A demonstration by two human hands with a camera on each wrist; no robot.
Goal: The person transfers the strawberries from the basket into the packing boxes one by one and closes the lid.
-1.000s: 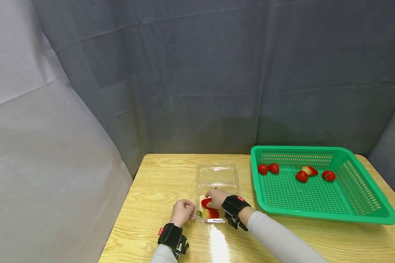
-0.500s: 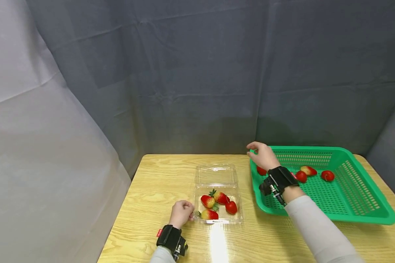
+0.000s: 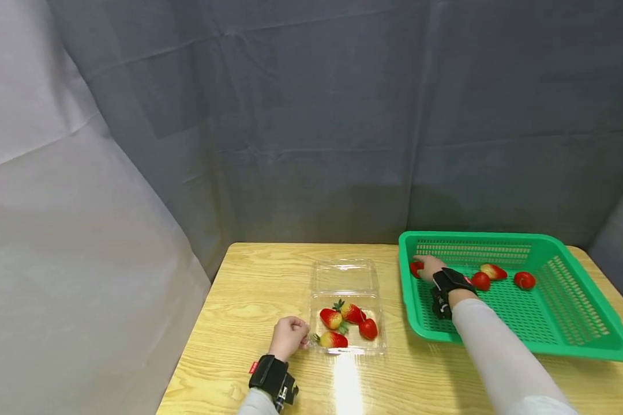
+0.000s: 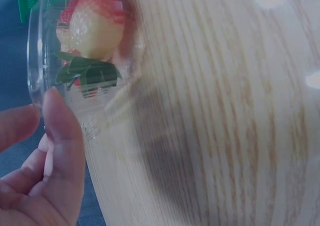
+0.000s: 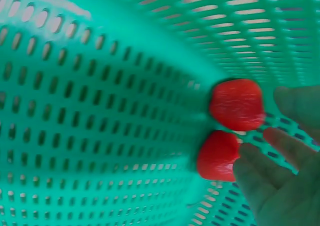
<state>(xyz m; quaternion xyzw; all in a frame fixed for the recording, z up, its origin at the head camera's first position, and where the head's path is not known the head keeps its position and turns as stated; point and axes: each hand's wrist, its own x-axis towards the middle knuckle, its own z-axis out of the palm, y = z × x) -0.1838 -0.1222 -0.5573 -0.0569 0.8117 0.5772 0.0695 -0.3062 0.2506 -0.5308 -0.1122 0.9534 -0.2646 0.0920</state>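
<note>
Closest to me on the head cam is the person's left sleeve [image 3: 256, 403] with the black strap [image 3: 270, 373] on that wrist. The left hand [image 3: 289, 336] is at the near left corner of the clear container [image 3: 363, 351]. From the head cam I only get bent fingers, but the left wrist cam shows the thumb and a finger pinching the plastic rim, almost no gap. That cam also gives me one strawberry [image 4: 95, 33] up close, pale end and green leaves behind the plastic — the head cam shows four fruits in there. The lid [image 3: 345, 279] is folded back flat on the wooden table [image 3: 270, 271].

Further right and back, the right hand [image 3: 430, 267] is down inside the left end of the green basket [image 3: 524, 323]. Head cam hides most of it; right wrist cam has two red fruits side by side, upper [image 5: 237, 105] and lower [image 5: 217, 157]. Fingers loosely spread, nothing gripped — one fingertip overlaps the lower fruit, can't tell if it's touching. Three more fruits [image 3: 493, 272] sit mid-basket, with gray cloth [image 3: 311, 144] behind everything.
</note>
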